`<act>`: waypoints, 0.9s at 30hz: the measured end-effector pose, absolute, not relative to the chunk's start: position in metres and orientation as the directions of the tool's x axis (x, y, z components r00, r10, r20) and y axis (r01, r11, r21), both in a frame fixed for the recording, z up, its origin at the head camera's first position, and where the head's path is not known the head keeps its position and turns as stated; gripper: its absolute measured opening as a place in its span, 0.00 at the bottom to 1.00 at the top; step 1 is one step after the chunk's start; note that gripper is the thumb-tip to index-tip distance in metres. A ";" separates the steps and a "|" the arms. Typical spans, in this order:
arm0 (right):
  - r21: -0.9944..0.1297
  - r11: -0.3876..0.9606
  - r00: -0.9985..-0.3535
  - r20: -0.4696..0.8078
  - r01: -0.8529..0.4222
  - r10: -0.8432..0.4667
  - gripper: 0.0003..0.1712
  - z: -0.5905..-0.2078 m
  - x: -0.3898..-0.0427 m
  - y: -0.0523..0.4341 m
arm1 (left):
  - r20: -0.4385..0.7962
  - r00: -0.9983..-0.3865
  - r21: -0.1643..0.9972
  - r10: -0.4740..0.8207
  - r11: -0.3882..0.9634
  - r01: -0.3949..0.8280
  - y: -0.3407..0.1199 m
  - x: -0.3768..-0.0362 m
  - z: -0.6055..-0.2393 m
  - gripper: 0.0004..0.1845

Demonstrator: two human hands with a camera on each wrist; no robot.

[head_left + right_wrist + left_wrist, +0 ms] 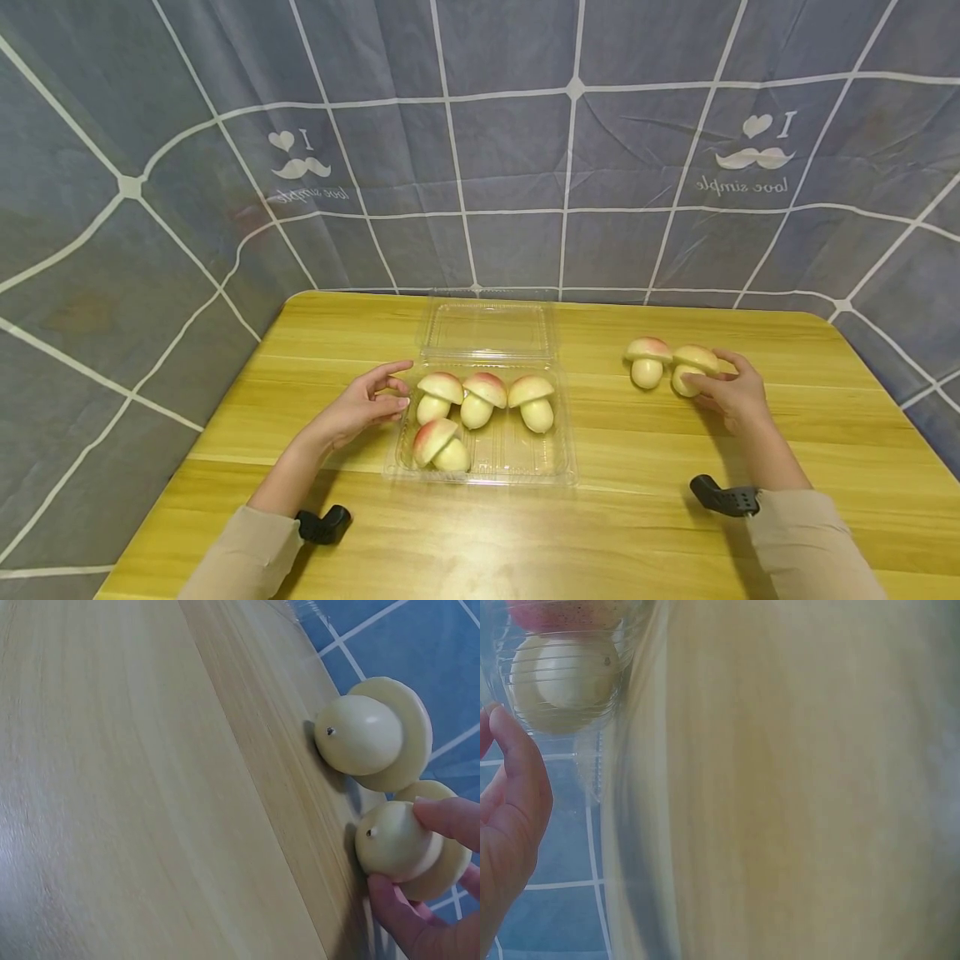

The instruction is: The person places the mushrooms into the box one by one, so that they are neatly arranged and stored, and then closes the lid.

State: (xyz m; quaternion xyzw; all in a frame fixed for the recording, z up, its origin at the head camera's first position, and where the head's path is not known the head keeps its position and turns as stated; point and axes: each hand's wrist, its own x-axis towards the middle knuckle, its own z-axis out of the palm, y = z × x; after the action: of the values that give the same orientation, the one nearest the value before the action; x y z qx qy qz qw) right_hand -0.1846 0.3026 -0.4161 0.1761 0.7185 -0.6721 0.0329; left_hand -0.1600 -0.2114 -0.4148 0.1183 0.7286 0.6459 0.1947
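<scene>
Right hand point(731, 392): thumb and fingers point(450, 817) pinch the pale stem of one toy mushroom point(693, 367) standing on the wooden table point(645, 517); cap beyond the fingertips, stem base toward the palm.

Second loose mushroom point(648, 360): just beside the pinched one, on the side away from the right palm; the two look to be touching, though the wrist view shows a thin gap.

Left hand point(365, 404): fingers relaxed and lightly bent, grasping nothing; fingertips just beside the left wall of the clear plastic clamshell box point(555, 467). Whether they touch the plastic cannot be told; the left wrist view is blurred.

Box contents: four mushrooms. Three in a row at the back, the nearest point(437, 395) just past the left fingertips, then a middle one point(482, 398) and a far one point(533, 401). A fourth point(441, 443) lies tipped over in front, below the left thumb side.

Box lid point(487, 329): open, lying flat behind the tray.
</scene>
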 end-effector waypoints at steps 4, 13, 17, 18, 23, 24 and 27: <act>-0.954 0.021 -0.936 -0.288 0.299 0.204 0.53 -0.416 -0.185 0.304 | -0.130 -0.896 0.988 0.425 0.136 -0.079 -0.211 -0.160 -0.415 0.35; -0.965 -0.025 -0.949 -0.261 0.260 0.176 0.49 -0.414 -0.178 0.308 | -0.118 -0.891 0.989 0.438 0.135 -0.065 -0.212 -0.160 -0.416 0.35; -0.965 -0.052 -0.949 -0.262 0.257 0.175 0.41 -0.413 -0.175 0.311 | -0.119 -0.890 0.989 0.440 0.133 -0.066 -0.211 -0.160 -0.416 0.35; -0.965 -0.061 -0.950 -0.262 0.255 0.172 0.40 -0.412 -0.174 0.312 | -0.118 -0.890 0.989 0.439 0.132 -0.066 -0.211 -0.160 -0.416 0.35; -0.967 -0.093 -0.960 -0.246 0.235 0.133 0.35 -0.406 -0.172 0.312 | -0.117 -0.893 0.989 0.435 0.128 -0.067 -0.211 -0.160 -0.416 0.35; -0.969 -0.097 -0.963 -0.239 0.228 0.124 0.33 -0.404 -0.172 0.312 | -0.118 -0.893 0.989 0.435 0.128 -0.068 -0.211 -0.160 -0.415 0.35; -0.973 -0.103 -0.972 -0.215 0.205 0.097 0.30 -0.402 -0.171 0.311 | -0.120 -0.894 0.989 0.432 0.129 -0.071 -0.212 -0.160 -0.415 0.35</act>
State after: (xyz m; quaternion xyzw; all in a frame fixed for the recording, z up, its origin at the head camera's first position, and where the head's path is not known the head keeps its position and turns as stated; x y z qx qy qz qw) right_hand -0.1708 0.3109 -0.4019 0.1129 0.6687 -0.7340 0.0365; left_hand -0.1602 -0.2116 -0.4154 0.1244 0.7258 0.6482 0.1940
